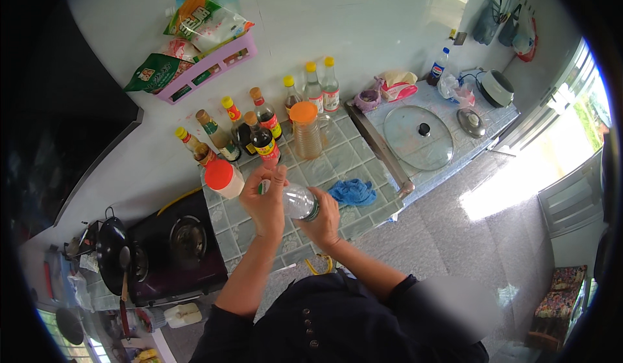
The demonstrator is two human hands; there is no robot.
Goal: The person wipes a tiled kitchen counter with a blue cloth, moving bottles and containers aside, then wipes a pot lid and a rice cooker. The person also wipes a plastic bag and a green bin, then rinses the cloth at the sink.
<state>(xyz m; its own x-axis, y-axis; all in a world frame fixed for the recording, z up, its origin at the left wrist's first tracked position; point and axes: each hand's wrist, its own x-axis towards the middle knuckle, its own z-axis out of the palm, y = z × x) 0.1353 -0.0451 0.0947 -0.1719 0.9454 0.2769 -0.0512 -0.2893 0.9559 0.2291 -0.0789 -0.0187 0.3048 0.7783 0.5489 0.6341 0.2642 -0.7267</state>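
Note:
A clear bottle (298, 201) with green-and-white labelling is held tilted above the grey tiled counter (340, 158). My left hand (265, 200) is closed around its left end, which the fingers partly hide. Around the right end wraps my right hand (322, 221). Just right of that hand lies a crumpled blue cloth (354, 191). A jar with a red lid (224, 175) stands left of my left hand. Beyond the hands are a dark sauce bottle (264, 141) and a ribbed clear pitcher with an orange lid (306, 134).
More seasoning bottles (219, 136) line the wall. A purple basket (209, 71) of packets hangs above them. At left, a gas stove (170, 251) adjoins a wok (112, 251). Rightward, a glass pan lid (418, 139) rests on a lower surface beyond a metal edge (377, 146).

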